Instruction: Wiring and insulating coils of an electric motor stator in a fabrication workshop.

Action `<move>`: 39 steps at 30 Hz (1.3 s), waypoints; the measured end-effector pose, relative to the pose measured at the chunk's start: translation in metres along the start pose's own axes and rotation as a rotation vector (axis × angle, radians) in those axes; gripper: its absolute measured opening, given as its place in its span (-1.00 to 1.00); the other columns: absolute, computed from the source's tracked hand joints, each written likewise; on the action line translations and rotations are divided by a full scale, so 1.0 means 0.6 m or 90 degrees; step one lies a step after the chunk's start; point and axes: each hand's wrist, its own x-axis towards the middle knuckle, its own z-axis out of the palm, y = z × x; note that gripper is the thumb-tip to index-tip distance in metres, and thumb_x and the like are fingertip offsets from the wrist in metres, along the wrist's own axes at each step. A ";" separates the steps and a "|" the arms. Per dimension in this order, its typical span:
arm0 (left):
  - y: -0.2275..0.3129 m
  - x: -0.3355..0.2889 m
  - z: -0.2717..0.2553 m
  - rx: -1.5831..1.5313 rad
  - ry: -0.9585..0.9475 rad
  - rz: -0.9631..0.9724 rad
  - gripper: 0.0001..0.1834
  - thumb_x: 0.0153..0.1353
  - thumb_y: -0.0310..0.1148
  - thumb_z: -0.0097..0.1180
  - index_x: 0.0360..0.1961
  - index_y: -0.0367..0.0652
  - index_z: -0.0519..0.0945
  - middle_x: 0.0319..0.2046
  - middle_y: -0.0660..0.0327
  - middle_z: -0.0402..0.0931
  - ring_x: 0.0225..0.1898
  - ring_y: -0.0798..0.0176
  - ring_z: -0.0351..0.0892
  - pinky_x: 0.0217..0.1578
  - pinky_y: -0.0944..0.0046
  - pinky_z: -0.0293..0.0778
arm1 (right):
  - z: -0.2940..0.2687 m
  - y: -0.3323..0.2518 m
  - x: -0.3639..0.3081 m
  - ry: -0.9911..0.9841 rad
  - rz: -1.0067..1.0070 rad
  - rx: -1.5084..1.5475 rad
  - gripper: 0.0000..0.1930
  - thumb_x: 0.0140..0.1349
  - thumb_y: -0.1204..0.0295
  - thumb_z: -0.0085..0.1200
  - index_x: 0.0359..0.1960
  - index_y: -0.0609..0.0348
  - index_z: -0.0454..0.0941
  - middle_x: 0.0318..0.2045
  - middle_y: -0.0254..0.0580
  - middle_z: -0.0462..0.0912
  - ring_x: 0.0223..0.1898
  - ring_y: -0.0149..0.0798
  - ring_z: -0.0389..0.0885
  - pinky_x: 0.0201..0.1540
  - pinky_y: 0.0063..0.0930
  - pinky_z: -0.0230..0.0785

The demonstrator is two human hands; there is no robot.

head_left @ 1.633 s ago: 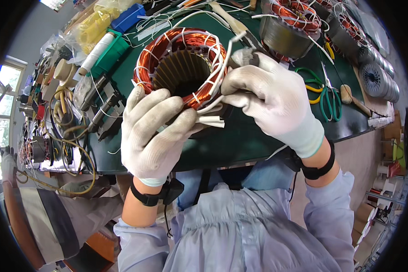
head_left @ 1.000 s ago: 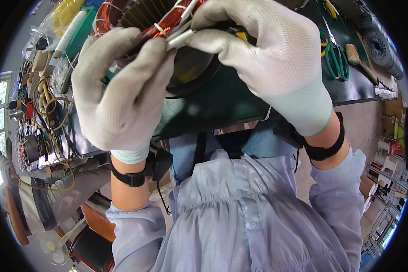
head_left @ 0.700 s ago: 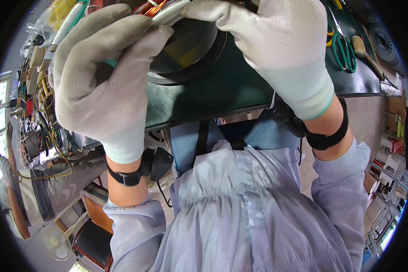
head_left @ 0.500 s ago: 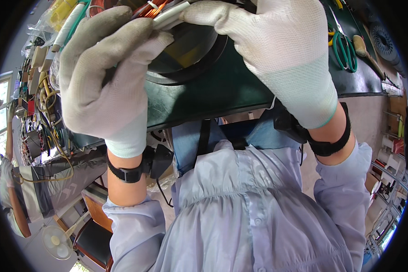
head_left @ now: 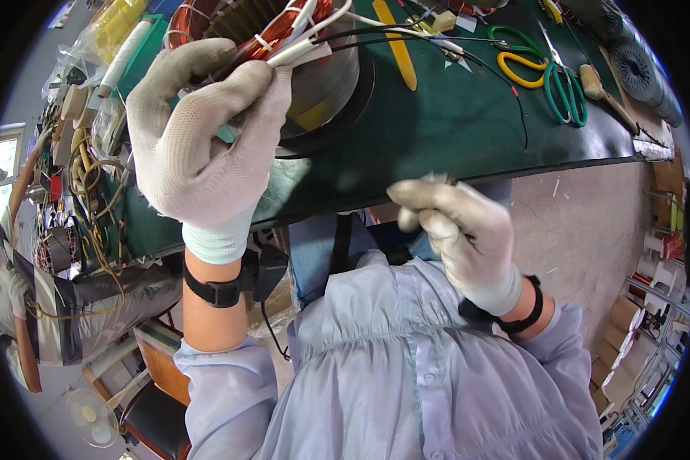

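My left hand, in a white knit glove greyed at the fingers, is closed with thumb and fingertips around white insulating sleeves. These sit at the edge of a motor stator, whose copper windings are tied with white cord and rise from a grey metal housing. Black lead wires run rightward from the sleeves over the green tabletop. Apart from the stator, my gloved right hand hangs in front of the table edge, fingers curled and slightly blurred; what they pinch, if anything, is hidden.
On the table lie a yellow pointed tool, green-and-yellow-handled pliers, green-handled scissors and a wooden-handled mallet. Wire spools stand at the far right. At left, another person's gloved hand shows beside a covered item.
My right hand has left the white sleeves and come down toward my body, past the table edge. My left hand keeps its hold. More of the stator, wires and tools now shows.
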 end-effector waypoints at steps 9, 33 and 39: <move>0.010 0.003 0.001 -0.037 -0.011 -0.106 -0.80 -0.03 -0.67 0.47 -0.37 -0.29 0.70 -0.14 0.13 0.58 -0.34 0.46 0.59 -0.39 0.52 0.51 | -0.009 -0.020 0.056 -0.042 0.082 0.120 -0.71 0.41 0.52 -0.12 0.05 0.27 0.59 -0.27 -0.26 0.55 -0.33 -0.50 0.55 -0.26 -0.61 0.45; -0.067 0.080 -0.082 0.099 -0.253 -0.041 -0.67 0.47 -0.47 -0.11 0.15 -0.31 0.57 0.06 0.00 0.58 0.07 0.14 0.62 0.17 0.24 0.50 | 0.047 -0.042 0.155 -0.151 0.313 0.414 -0.60 0.48 0.14 -0.06 -0.15 0.26 0.64 -0.70 -0.45 0.42 -0.81 -0.63 0.18 -0.78 -0.72 -0.07; -0.044 0.138 -0.002 -0.176 -0.447 -0.346 -0.82 0.32 -0.51 0.09 -0.20 -0.41 0.67 -0.41 0.19 0.64 -0.48 0.44 0.53 -0.42 0.46 0.46 | 0.047 -0.036 0.169 -0.130 0.318 0.363 -0.67 0.47 0.21 -0.03 -0.10 0.26 0.60 -0.61 -0.37 0.52 -0.74 -0.61 0.28 -0.71 -0.71 0.07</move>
